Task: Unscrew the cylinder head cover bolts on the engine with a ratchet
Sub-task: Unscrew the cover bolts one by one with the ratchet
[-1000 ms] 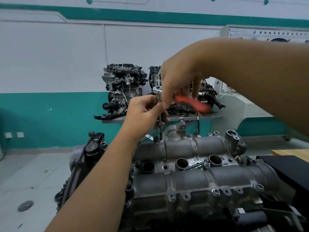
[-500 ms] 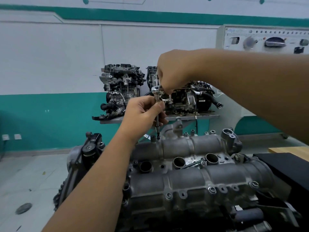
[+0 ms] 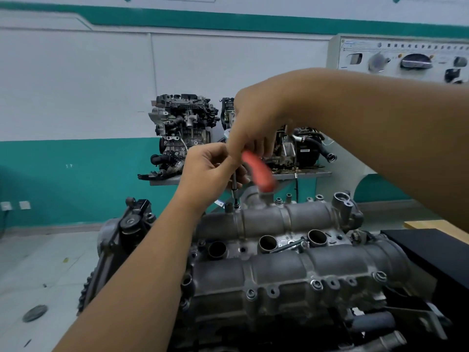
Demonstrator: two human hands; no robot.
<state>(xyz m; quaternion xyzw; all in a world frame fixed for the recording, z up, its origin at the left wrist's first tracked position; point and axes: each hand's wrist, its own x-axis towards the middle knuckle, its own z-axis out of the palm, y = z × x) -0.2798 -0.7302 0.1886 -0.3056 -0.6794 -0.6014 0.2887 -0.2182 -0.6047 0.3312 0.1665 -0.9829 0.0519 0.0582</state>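
The ratchet point(image 3: 257, 171) stood upright on its extension point(image 3: 234, 185) over a bolt point(image 3: 236, 205) at the far left edge of the cylinder head cover point(image 3: 279, 219), so the drive ran straight down into the head. The left hand point(image 3: 209, 168) was curled around the top of the extension, seemingly to steady it on the bolt. The right hand point(image 3: 256, 123) gripped the blurred red handle from above, likely mid-swing.

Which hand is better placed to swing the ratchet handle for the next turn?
Probably the right hand: it already grips the red ratchet handle. The left hand holds the extension bar upright on the bolt.
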